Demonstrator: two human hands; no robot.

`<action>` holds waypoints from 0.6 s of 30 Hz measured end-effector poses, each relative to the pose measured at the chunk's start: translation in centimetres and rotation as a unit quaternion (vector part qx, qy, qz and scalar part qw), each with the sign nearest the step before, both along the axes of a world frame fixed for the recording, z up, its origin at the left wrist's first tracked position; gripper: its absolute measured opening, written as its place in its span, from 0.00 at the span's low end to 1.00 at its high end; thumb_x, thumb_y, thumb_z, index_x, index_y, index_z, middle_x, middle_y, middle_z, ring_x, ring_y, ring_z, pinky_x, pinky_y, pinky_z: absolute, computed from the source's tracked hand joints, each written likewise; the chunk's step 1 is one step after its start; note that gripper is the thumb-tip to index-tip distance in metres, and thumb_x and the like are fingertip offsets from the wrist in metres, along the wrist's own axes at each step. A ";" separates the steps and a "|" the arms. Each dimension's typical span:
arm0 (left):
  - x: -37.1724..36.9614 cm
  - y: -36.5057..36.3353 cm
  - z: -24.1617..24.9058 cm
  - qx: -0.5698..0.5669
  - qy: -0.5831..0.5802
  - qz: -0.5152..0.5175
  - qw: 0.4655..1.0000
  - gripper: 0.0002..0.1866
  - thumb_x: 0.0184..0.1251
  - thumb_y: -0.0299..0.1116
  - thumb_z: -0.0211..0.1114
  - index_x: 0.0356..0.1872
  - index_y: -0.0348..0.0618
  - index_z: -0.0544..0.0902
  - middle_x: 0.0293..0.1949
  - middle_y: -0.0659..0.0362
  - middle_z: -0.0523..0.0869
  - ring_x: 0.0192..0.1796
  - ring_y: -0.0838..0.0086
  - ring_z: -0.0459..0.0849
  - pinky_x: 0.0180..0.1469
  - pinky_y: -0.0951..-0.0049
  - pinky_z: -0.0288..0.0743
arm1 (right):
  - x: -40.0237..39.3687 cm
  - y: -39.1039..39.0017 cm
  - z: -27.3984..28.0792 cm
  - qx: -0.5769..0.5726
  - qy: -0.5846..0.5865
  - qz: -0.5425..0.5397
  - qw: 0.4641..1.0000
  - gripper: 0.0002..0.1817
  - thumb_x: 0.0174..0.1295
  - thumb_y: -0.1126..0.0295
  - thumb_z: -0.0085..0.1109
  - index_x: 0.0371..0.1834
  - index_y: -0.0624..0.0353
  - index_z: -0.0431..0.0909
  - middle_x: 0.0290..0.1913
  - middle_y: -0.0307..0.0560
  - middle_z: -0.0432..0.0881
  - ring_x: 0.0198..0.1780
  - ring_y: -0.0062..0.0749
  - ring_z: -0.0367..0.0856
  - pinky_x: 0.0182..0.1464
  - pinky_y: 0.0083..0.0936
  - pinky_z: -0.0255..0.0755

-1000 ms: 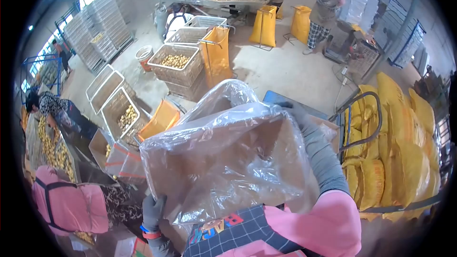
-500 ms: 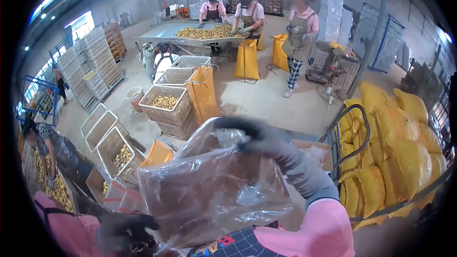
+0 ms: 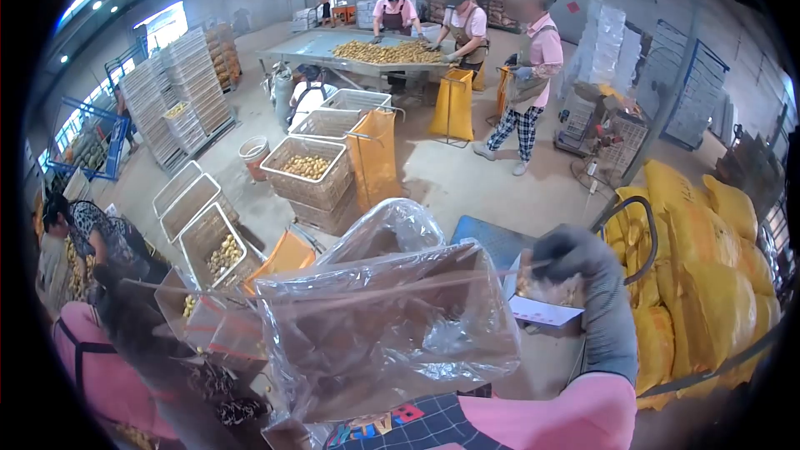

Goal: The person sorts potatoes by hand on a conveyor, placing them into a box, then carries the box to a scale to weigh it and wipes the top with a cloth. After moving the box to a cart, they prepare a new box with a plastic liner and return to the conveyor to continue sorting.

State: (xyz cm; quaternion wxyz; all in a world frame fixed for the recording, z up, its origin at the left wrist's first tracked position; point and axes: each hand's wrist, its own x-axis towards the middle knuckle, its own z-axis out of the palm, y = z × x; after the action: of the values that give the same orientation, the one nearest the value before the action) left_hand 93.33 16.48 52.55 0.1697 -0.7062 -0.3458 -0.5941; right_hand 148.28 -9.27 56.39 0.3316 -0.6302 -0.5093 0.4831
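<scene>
A clear plastic liner bag [image 3: 392,317] stands spread in front of me, brown cardboard showing through it. Its rear part [image 3: 396,225] bulges upward. My right hand [image 3: 567,254], in a grey knit glove, is raised beyond the liner's right edge with fingers curled. A thin pinkish strip [image 3: 375,285] runs across the liner, its right end close to these fingers. At the far left is my left hand [image 3: 117,287] in a dark glove, smeared by motion, near the strip's other end; its fingers cannot be made out.
Yellow filled sacks [image 3: 700,275] are piled on a cart at right. An opened carton [image 3: 546,308] lies beyond my right hand. Potato crates [image 3: 308,168] and an orange sack on a stand [image 3: 372,158] stand ahead. Several people work around a sorting table [image 3: 308,46]; another person [image 3: 100,233] bends at left.
My right hand has moved from the liner's upper edge out to the right. My left hand has risen from the lower left to the far left. The pinkish strip now spans the liner.
</scene>
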 end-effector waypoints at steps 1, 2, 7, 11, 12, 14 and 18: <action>0.2 0.5 -0.3 -0.010 0.058 -0.016 0.998 0.14 0.69 0.28 0.51 0.51 0.33 0.75 0.35 0.62 0.81 0.29 0.74 0.78 0.32 0.80 0.71 | 2.8 -1.1 -2.7 0.047 -0.002 -0.097 0.994 0.13 0.45 0.74 0.66 0.36 0.67 0.84 0.30 0.44 0.84 0.30 0.23 0.80 0.32 0.17 0.71; 0.5 1.1 -0.6 -0.021 0.116 -0.033 0.992 0.10 0.67 0.27 0.55 0.45 0.34 0.78 0.33 0.60 0.83 0.29 0.70 0.81 0.34 0.75 0.73 | 4.2 -1.5 -3.8 0.041 -0.010 -0.113 0.993 0.12 0.49 0.71 0.67 0.36 0.65 0.83 0.30 0.44 0.84 0.26 0.20 0.79 0.26 0.15 0.69; 9.2 0.8 -4.8 -0.293 0.172 -0.166 0.926 0.08 0.66 0.29 0.59 0.38 0.36 0.83 0.20 0.59 0.80 0.21 0.69 0.78 0.28 0.69 0.72 | 2.8 4.0 -9.0 0.143 0.005 -0.221 0.965 0.12 0.59 0.66 0.64 0.40 0.65 0.81 0.29 0.42 0.83 0.22 0.17 0.74 0.25 0.13 0.65; 9.0 7.1 -9.0 -0.539 -0.056 -0.195 0.817 0.12 0.66 0.36 0.63 0.33 0.36 0.84 0.18 0.65 0.77 0.19 0.84 0.72 0.21 0.78 0.62 | 2.6 8.1 -11.7 0.173 0.089 -0.304 0.933 0.09 0.60 0.71 0.62 0.39 0.67 0.80 0.28 0.43 0.82 0.22 0.19 0.74 0.24 0.12 0.66; 9.0 7.6 -10.2 -0.613 -0.057 -0.188 0.765 0.13 0.66 0.38 0.63 0.32 0.36 0.84 0.18 0.65 0.77 0.19 0.83 0.72 0.20 0.78 0.62 | 2.5 8.9 -12.2 0.158 0.093 -0.340 0.923 0.08 0.60 0.73 0.62 0.39 0.68 0.80 0.27 0.43 0.82 0.21 0.19 0.74 0.24 0.13 0.67; 8.7 7.4 -10.9 -0.718 -0.016 -0.162 0.677 0.15 0.68 0.41 0.62 0.32 0.37 0.84 0.17 0.65 0.76 0.17 0.83 0.70 0.19 0.78 0.61 | 3.6 9.8 -14.3 0.125 0.097 -0.331 0.930 0.09 0.60 0.74 0.62 0.39 0.68 0.79 0.27 0.44 0.81 0.21 0.19 0.74 0.25 0.15 0.69; 6.4 6.9 -11.4 -0.783 0.016 -0.200 0.589 0.15 0.68 0.42 0.60 0.33 0.39 0.84 0.18 0.66 0.77 0.16 0.83 0.70 0.18 0.79 0.61 | 5.1 9.6 -18.9 0.016 0.064 -0.312 0.948 0.11 0.54 0.73 0.64 0.40 0.68 0.82 0.28 0.42 0.83 0.24 0.21 0.76 0.28 0.17 0.70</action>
State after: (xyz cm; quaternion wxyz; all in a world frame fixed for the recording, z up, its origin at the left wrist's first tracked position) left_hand 99.73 23.40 41.12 -0.5662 -0.6275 -0.5248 -0.1012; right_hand 153.40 0.36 37.54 0.5079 -0.7199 -0.2728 0.3866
